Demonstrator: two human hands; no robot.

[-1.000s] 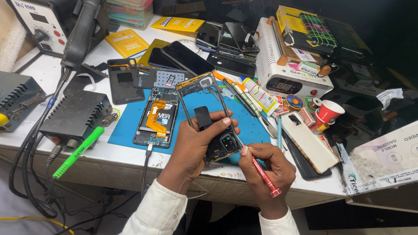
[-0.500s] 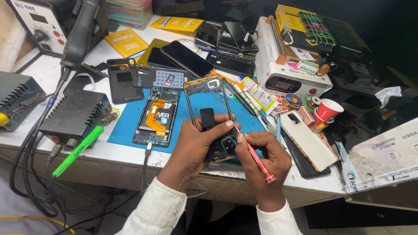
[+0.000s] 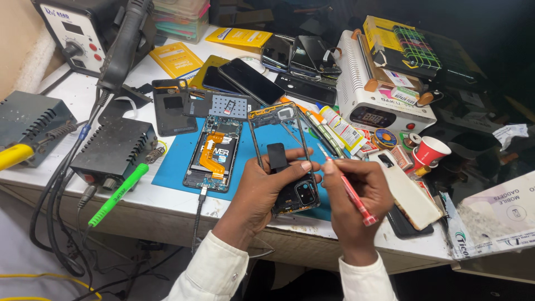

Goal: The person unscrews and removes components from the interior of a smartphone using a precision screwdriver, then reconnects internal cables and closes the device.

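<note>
Red screwdriver (image 3: 348, 189) tip lifted off phone frame (image 3: 281, 159); right hand (image 3: 356, 187) clenched round it, left hand (image 3: 267, 187) grasping frame. Phone stripped, reassembly undone.

On the table (image 3: 67, 92), the opened phone (image 3: 213, 151) lies on the mat (image 3: 175, 167), left of the phone frame (image 3: 284, 161), with the cup (image 3: 431, 151) to the right and stacked phones (image 3: 295, 56) behind.

Right hand (image 3: 356, 187) has swung the red screwdriver (image 3: 346, 187) up: tip now points away, just right of the left thumb, no longer angled at the phone frame (image 3: 281, 153). Left hand (image 3: 267, 189) grips the frame slightly lower.
</note>
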